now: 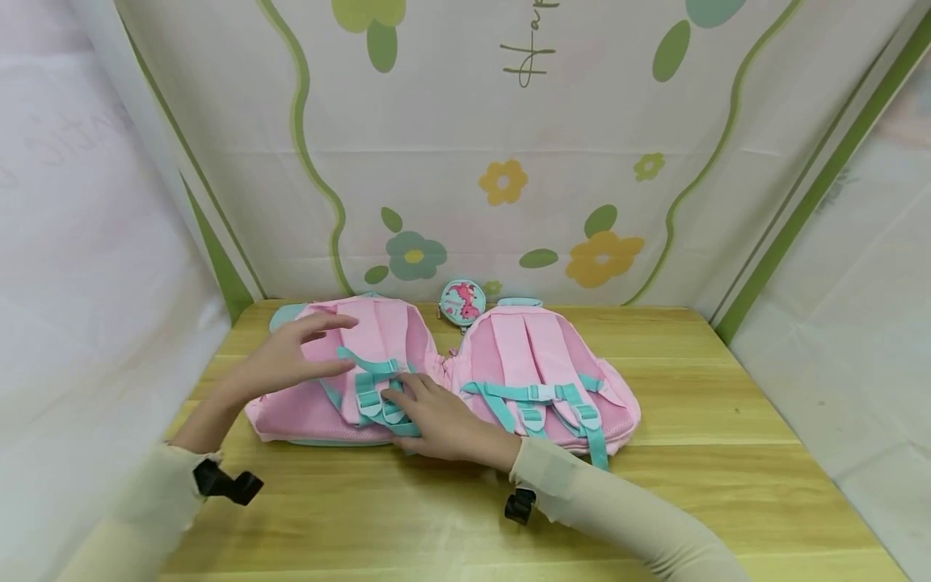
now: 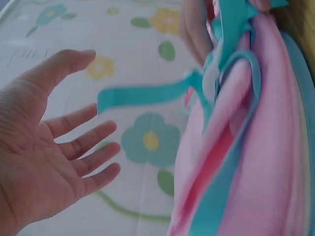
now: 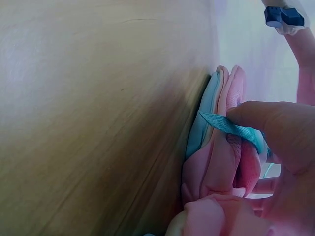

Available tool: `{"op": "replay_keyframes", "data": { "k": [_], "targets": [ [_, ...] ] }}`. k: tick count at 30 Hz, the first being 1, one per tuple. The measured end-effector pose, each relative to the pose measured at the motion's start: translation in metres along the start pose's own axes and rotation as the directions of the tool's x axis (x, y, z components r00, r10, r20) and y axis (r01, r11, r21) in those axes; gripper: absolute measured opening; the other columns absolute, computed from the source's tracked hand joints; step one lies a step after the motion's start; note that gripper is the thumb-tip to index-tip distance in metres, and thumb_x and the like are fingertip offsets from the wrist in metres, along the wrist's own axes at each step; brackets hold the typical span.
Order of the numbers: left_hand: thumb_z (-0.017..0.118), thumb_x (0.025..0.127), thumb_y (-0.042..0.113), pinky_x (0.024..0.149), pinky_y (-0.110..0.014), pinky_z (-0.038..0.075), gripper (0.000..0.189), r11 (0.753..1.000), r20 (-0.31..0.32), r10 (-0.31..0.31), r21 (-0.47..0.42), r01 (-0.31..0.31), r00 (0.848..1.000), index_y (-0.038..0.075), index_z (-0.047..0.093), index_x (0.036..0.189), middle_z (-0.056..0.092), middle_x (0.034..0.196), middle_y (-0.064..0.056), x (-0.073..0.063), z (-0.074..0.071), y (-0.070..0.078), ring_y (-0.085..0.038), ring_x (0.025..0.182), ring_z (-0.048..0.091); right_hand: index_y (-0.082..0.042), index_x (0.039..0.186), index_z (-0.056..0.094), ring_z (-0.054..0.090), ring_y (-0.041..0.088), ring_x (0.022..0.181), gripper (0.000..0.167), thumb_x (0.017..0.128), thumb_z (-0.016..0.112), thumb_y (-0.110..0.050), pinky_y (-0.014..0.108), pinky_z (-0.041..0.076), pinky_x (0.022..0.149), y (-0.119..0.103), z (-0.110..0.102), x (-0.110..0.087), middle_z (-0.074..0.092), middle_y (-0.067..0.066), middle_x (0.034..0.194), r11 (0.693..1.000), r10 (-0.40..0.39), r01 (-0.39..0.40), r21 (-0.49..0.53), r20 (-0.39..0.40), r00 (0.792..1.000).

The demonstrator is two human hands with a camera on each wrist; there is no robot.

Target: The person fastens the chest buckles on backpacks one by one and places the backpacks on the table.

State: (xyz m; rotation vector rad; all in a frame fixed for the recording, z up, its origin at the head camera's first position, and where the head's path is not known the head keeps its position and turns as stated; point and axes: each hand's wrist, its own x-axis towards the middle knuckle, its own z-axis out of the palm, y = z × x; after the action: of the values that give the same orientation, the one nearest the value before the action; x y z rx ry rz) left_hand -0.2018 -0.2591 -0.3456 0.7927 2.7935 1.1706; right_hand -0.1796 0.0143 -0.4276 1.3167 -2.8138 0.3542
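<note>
A pink backpack (image 1: pixel 313 416) with teal straps lies on its front on the left, shoulder straps facing up. Above it my left hand (image 1: pixel 298 356) hovers with fingers spread and nothing in them. In the left wrist view a teal strap end (image 2: pixel 142 96) sticks out toward that hand, apart from its fingertips. My right hand (image 1: pixel 444 416) rests at the white buckles (image 1: pixel 369 400) and lower straps of this backpack, fingers extended. In the right wrist view its thumb (image 3: pixel 246 112) touches a teal strap (image 3: pixel 229 126), while its other fingers are partly hidden.
A second pink backpack (image 1: pixel 618 404) lies close on the right, its teal chest strap (image 1: pixel 509 392) joined across. Behind the two, a round teal pouch (image 1: pixel 452 311) leans at the back of the wooden table (image 1: pixel 451 517). Flower-printed cloth walls (image 1: pixel 436 178) stand around it.
</note>
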Motion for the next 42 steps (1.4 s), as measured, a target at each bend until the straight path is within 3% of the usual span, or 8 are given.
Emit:
{"op": "replay_keyframes", "data": {
  "k": [4,7,13,18,23,42],
  "targets": [
    [0.082,0.088,0.031,0.111,-0.062,0.041,0.06,0.999,-0.012,0.038,0.038,-0.038,0.999,0.011,0.06,0.14,0.061,0.142,-0.01,0.017,0.015,0.015,-0.036,0.137,0.051,-0.019,0.154,0.042,0.038,0.027,0.147,0.066,0.098,0.065,-0.045,0.04,0.047,0.112,0.001,0.002,0.001,0.035,0.01,0.16,1.0,-0.006,0.006,-0.003,0.001,1.0],
    [0.083,0.086,0.032,0.109,-0.062,0.043,0.059,0.998,-0.013,0.024,0.051,-0.023,1.0,0.011,0.062,0.138,0.062,0.141,-0.011,0.027,0.024,0.022,-0.036,0.137,0.052,-0.018,0.154,0.042,0.039,0.028,0.146,0.066,0.098,0.066,-0.045,0.041,0.048,0.112,0.001,0.003,0.001,0.036,0.011,0.16,1.0,-0.015,0.015,-0.004,-0.006,1.0],
    [0.082,0.086,0.025,0.107,-0.059,0.047,0.053,0.994,0.021,-0.032,0.102,0.03,0.999,0.005,0.066,0.132,0.065,0.136,-0.015,0.038,0.045,0.013,-0.039,0.131,0.057,-0.019,0.154,0.041,0.038,0.028,0.148,0.066,0.098,0.065,-0.046,0.041,0.046,0.113,0.001,0.005,0.001,0.037,0.01,0.159,1.0,-0.021,0.021,-0.016,0.002,1.0],
    [0.082,0.087,0.028,0.103,-0.056,0.05,0.05,0.987,0.042,-0.036,0.159,0.029,0.998,0.003,0.068,0.128,0.069,0.128,-0.015,0.04,0.056,0.001,-0.038,0.124,0.061,-0.019,0.153,0.042,0.037,0.027,0.148,0.065,0.098,0.065,-0.046,0.041,0.047,0.113,0.002,0.005,0.0,0.035,0.008,0.16,1.0,-0.018,0.018,-0.015,0.002,1.0],
    [0.081,0.088,0.025,0.1,-0.054,0.052,0.043,0.987,0.058,-0.028,0.158,0.018,0.998,0.001,0.071,0.122,0.071,0.123,-0.016,0.04,0.063,-0.01,-0.037,0.119,0.063,-0.02,0.153,0.041,0.036,0.026,0.148,0.066,0.098,0.066,-0.046,0.041,0.046,0.113,0.002,0.006,-0.001,0.035,0.008,0.16,1.0,-0.011,0.011,-0.011,0.003,1.0],
    [0.084,0.085,0.019,0.1,-0.055,0.052,0.024,0.995,-0.043,-0.019,0.101,0.023,0.999,0.005,0.077,0.104,0.075,0.107,-0.009,0.038,0.069,-0.019,-0.032,0.111,0.067,-0.017,0.155,0.041,0.038,0.028,0.147,0.069,0.097,0.066,-0.045,0.04,0.045,0.114,0.002,0.003,0.0,0.037,0.011,0.159,0.999,-0.03,0.03,-0.032,-0.012,0.999]
  ]
}}
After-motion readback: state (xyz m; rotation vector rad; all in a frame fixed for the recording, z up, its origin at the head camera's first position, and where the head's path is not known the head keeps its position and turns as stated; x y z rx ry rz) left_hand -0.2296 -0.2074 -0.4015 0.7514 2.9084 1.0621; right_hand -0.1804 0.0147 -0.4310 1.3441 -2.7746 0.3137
